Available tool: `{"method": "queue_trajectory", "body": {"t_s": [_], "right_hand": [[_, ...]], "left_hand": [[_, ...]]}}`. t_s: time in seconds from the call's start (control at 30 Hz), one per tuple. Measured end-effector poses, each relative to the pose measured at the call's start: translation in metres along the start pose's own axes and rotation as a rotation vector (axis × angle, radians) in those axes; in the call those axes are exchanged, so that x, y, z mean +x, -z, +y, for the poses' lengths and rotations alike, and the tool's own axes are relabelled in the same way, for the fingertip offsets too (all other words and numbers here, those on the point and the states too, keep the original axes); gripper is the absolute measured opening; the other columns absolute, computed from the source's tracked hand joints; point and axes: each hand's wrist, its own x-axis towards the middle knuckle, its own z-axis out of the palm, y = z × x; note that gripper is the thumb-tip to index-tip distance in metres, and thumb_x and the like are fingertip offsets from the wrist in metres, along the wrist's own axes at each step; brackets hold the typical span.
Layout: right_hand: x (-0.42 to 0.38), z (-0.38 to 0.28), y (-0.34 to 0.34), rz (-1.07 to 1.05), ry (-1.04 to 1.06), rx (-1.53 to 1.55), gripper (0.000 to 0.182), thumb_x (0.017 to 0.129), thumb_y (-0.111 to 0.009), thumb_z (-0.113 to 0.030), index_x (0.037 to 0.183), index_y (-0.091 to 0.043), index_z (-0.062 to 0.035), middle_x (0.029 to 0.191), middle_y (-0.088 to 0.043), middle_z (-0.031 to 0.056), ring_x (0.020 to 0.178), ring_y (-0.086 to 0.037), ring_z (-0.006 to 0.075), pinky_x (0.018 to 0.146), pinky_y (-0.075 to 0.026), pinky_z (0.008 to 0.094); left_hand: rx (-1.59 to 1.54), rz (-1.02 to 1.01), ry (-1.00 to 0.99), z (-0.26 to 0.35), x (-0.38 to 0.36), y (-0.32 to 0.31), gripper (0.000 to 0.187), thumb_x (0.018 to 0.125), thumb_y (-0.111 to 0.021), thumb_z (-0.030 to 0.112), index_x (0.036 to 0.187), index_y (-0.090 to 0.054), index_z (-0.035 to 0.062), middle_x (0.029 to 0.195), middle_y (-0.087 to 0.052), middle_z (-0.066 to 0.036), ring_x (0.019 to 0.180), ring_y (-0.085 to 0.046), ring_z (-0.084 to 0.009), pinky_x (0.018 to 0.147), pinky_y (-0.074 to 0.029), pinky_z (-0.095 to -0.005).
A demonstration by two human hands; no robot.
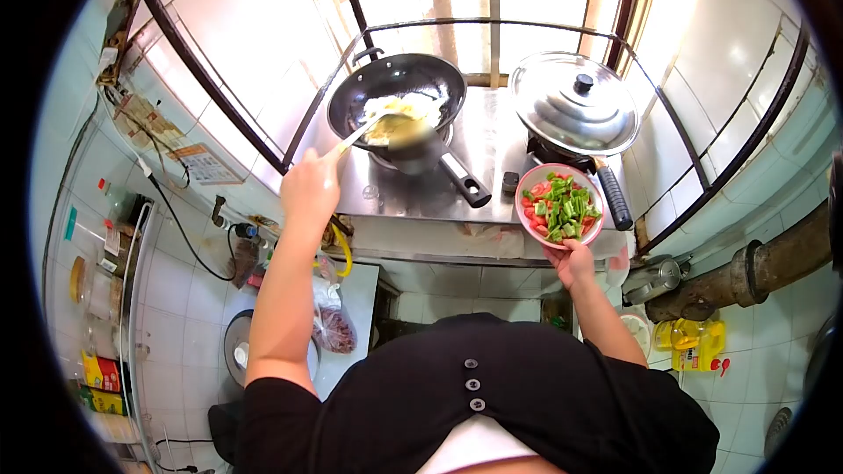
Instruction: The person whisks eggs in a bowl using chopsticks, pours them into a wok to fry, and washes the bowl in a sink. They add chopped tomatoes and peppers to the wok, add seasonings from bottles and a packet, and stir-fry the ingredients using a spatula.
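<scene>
My left hand point(311, 186) is closed around the light handle of a spatula point(355, 136), whose far end reaches into a black wok point(351, 95) on the left burner. Yellow and white food, which looks like egg, point(406, 111) lies in the wok. A blur over the wok's near side hides the spatula's head. At the right, my right hand point(572, 263) grips the near rim of a pink-edged bowl point(524, 221). The bowl holds cut red pieces, which look like tomato, and chopped green vegetable point(569, 209). It is held in front of the right burner, apart from the wok.
A lidded pan point(575, 114) sits on the right burner, its black handle point(614, 197) pointing toward me. The wok's handle point(465, 180) also points my way. Black metal rails point(492, 21) surround the stove point(351, 197). Yellow oil bottles point(698, 344) stand low at the right.
</scene>
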Motion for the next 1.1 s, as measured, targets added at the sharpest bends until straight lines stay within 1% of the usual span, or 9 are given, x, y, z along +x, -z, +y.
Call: {"method": "queue_trajectory", "body": {"t_s": [0.13,0.27,0.5,0.63,0.83,0.93,1.03,1.07,1.1], "right_hand": [[-0.002,0.0,-0.001,0.021,-0.019,-0.028,0.034,0.092,-0.044,-0.012,0.12,-0.05,0.0063,0.108,-0.064,0.0191,0.1,-0.065,0.0308,0.088,-0.053,0.0427],[-0.014,-0.007,0.0,0.015,-0.037,-0.05,0.033,0.092,-0.046,-0.014,0.119,-0.05,0.0046,0.107,-0.065,0.0177,0.098,-0.065,0.0306,0.085,-0.053,0.0419],[-0.013,-0.006,0.007,0.046,-0.054,-0.069,0.028,0.091,-0.049,-0.015,0.114,-0.054,-0.0002,0.107,-0.064,0.0147,0.096,-0.064,0.0302,0.081,-0.053,0.0416],[-0.021,-0.006,0.005,0.065,-0.017,-0.108,0.028,0.091,-0.049,-0.014,0.115,-0.053,0.0001,0.108,-0.064,0.0141,0.095,-0.065,0.0307,0.081,-0.053,0.0416],[-0.018,-0.002,0.002,0.056,0.007,-0.138,0.027,0.09,-0.047,-0.011,0.113,-0.051,0.0011,0.106,-0.063,0.0151,0.095,-0.065,0.0322,0.08,-0.053,0.0424],[-0.016,-0.002,-0.002,0.064,0.027,-0.17,0.028,0.09,-0.046,-0.011,0.114,-0.05,0.0019,0.106,-0.062,0.0157,0.095,-0.064,0.0321,0.079,-0.053,0.0428],[-0.015,-0.002,-0.006,0.097,0.018,-0.179,0.029,0.089,-0.045,-0.01,0.115,-0.049,0.0026,0.105,-0.062,0.0157,0.094,-0.065,0.032,0.079,-0.053,0.0428],[-0.013,-0.002,-0.005,0.097,0.017,-0.189,0.029,0.089,-0.044,-0.01,0.115,-0.049,0.0027,0.105,-0.062,0.0157,0.094,-0.065,0.032,0.078,-0.053,0.0427],[-0.012,-0.002,-0.004,0.096,0.016,-0.199,0.029,0.089,-0.044,-0.01,0.115,-0.049,0.0029,0.105,-0.062,0.0158,0.094,-0.065,0.032,0.078,-0.053,0.0425]], "left_hand": [[0.006,0.011,0.036,-0.001,0.013,-0.022,0.028,0.095,-0.043,0.018,0.107,-0.069,0.0179,0.083,-0.058,-0.016,0.07,-0.064,-0.0357,0.065,-0.052,-0.0464],[0.029,-0.095,0.01,0.01,-0.013,0.03,0.03,0.097,-0.04,0.02,0.108,-0.068,0.0183,0.085,-0.059,-0.017,0.071,-0.064,-0.036,0.065,-0.051,-0.0467],[-0.056,-0.027,0.087,0.005,0.01,-0.011,0.031,0.096,-0.041,0.023,0.115,-0.066,0.0205,0.088,-0.059,-0.019,0.075,-0.064,-0.038,0.067,-0.051,-0.0481],[-0.278,-0.055,0.264,-0.016,-0.04,-0.03,0.039,0.089,-0.056,0.013,0.128,-0.06,0.0164,0.094,-0.061,-0.021,0.087,-0.063,-0.0398,0.076,-0.05,-0.0463],[-0.77,0.07,0.291,-0.018,-0.096,-0.095,0.045,0.09,-0.056,0.01,0.134,-0.052,0.0041,0.107,-0.062,-0.028,0.102,-0.059,-0.0423,0.088,-0.046,-0.0444],[-0.763,0.265,0.222,-0.011,-0.118,-0.138,0.045,0.092,-0.055,0.011,0.135,-0.05,0.0024,0.1,-0.065,-0.021,0.086,-0.065,-0.0315,0.078,-0.05,-0.0393],[-1.176,-0.137,0.521,0.014,-0.128,-0.114,0.046,0.094,-0.056,0.012,0.138,-0.047,0.0033,0.09,-0.063,-0.009,0.065,-0.061,-0.0162,0.061,-0.051,-0.0304],[-1.267,-0.126,0.555,0.024,-0.13,-0.108,0.048,0.093,-0.057,0.011,0.139,-0.045,0.0042,0.085,-0.058,-0.002,0.055,-0.052,-0.0067,0.049,-0.045,-0.0236],[-1.282,-0.133,0.545,0.028,-0.131,-0.106,0.048,0.093,-0.057,0.01,0.139,-0.045,0.0044,0.085,-0.059,-0.002,0.055,-0.052,-0.0072,0.049,-0.046,-0.0238]]}}
